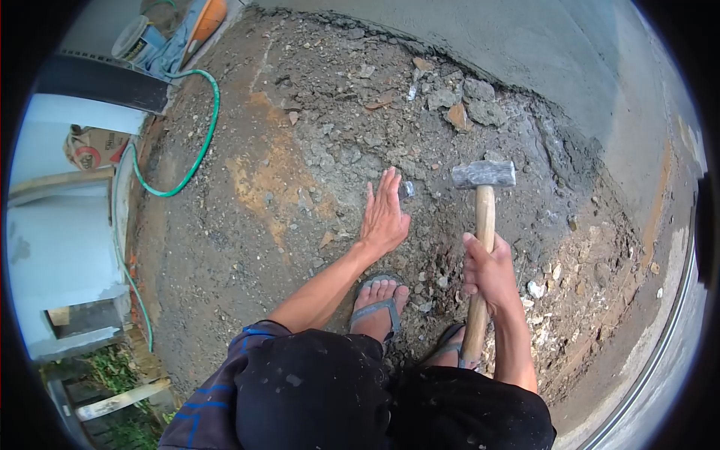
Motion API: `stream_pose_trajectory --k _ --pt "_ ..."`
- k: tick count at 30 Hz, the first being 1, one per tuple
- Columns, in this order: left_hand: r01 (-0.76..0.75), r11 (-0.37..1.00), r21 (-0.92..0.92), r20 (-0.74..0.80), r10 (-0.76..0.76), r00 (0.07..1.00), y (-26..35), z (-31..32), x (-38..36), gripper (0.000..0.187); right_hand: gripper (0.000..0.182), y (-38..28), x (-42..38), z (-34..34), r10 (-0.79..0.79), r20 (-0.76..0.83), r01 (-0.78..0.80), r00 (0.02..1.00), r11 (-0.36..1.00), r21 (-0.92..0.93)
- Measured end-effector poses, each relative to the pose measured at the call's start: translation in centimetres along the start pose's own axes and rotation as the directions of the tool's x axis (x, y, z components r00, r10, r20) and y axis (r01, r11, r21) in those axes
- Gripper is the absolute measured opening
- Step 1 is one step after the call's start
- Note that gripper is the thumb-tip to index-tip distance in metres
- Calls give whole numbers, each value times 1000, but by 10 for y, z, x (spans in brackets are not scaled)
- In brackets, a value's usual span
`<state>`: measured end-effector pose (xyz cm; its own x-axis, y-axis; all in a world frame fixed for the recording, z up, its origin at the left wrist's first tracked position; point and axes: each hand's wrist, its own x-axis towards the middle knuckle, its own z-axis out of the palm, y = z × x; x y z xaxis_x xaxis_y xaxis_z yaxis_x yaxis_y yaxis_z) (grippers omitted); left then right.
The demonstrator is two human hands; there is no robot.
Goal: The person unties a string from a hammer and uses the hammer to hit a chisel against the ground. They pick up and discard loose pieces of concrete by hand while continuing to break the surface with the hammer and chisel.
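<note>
A hammer (485, 206) with a pale wooden handle and a grey, worn metal head is held upright in the view by my right hand (491, 271), whose fingers wrap round the middle of the handle. Over the rubble left of it, my left hand (385, 217) is stretched out with its fingers extended and holds nothing visible. A small dark object with a shiny top (406, 190) shows just right of the left fingertips; its lower part is hard to make out. My sandalled feet (379, 306) stand on the soil below the hands.
Broken concrete chunks (486, 112) lie at the edge of smooth wet-looking concrete (540, 45). A green hose (214, 124) curls at the left, near a white bucket (137, 39), an orange object (208, 21) and a paper bag (97, 148). Loose stones (536, 289) lie at the right.
</note>
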<state>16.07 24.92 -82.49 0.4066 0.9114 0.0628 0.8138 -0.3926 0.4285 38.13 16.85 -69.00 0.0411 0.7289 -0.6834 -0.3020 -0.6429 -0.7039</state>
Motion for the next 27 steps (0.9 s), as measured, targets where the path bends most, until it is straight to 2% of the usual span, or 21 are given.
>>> stream_pose_trajectory --k 2,4,5,7,8,9,10,11,12,13,14,15,16,18,20,21,23,24,25,26,27 --pt "-6 1000 -4 2 6 1000 -3 0 3 84 23 -51 -26 -22 -236 -119 249 964 962 112" --pt "-12 1000 5 -20 12 1000 -4 0 5 84 25 -93 -31 -38 -533 -295 597 793 776 203" --pt "-18 1000 -2 -19 18 1000 -4 -1 6 84 25 -102 -21 -34 -534 -286 595 795 779 199" --pt "-16 1000 -12 -12 16 1000 -4 -2 1 84 29 -108 -6 -27 -641 -515 819 569 498 284" --pt "-10 1000 -10 -9 10 1000 -4 -3 2 84 33 -85 4 -5 -646 -515 821 563 510 257" --pt "-5 1000 -13 -6 5 1000 -1 -2 3 84 33 -40 19 16 -612 -443 749 656 603 275" --pt "-15 1000 -19 -7 15 1000 3 1 4 84 27 13 32 38 -416 -353 509 838 829 231" --pt "-20 1000 -19 -9 20 1000 6 3 2 85 18 66 53 39 -287 -69 265 955 936 -230" --pt "-28 999 -17 -4 28 1000 9 6 -2 85 19 59 47 45 84 76 -82 994 996 -22" --pt "-50 999 -5 -8 50 999 7 5 5 85 18 49 43 34 150 125 -171 981 970 174" --pt "-63 998 14 -37 64 997 1 2 18 86 19 41 41 23 143 76 -152 987 980 131" --pt "-46 999 14 -8 46 999 1 2 1 86 20 30 22 10 105 29 -108 994 983 146" --pt "-37 999 23 -22 37 999 -2 0 2 86 21 3 14 -3 26 -8 -24 1000 990 141" --pt "18 999 30 18 -18 1000 -3 2 -2 86 22 -35 4 -29 -227 -169 256 959 951 175" --pt "7 1000 5 21 -7 1000 -3 0 4 87 24 -70 7 -43 -447 -363 542 817 811 220" --pt "10 1000 -5 23 -10 1000 -3 0 4 86 24 -75 14 -37 -450 -354 540 820 813 217" --pt "13 1000 1 23 -13 1000 -1 -3 1 86 28 -65 26 -11 -503 -549 726 667 602 331" --pt "-1 1000 4 16 1 1000 1 -3 3 86 30 -33 30 16 -484 -521 687 704 649 326" --pt "-4 1000 -3 17 4 1000 -1 -2 6 86 31 14 37 38 -347 -414 479 842 833 276" --pt "-27 1000 8 -4 27 1000 -4 -2 6 85 23 66 48 45 -332 -140 312 933 939 -147" --pt "-52 999 17 -16 52 999 -4 2 3 84 19 82 55 46 -135 54 144 989 959 -242"
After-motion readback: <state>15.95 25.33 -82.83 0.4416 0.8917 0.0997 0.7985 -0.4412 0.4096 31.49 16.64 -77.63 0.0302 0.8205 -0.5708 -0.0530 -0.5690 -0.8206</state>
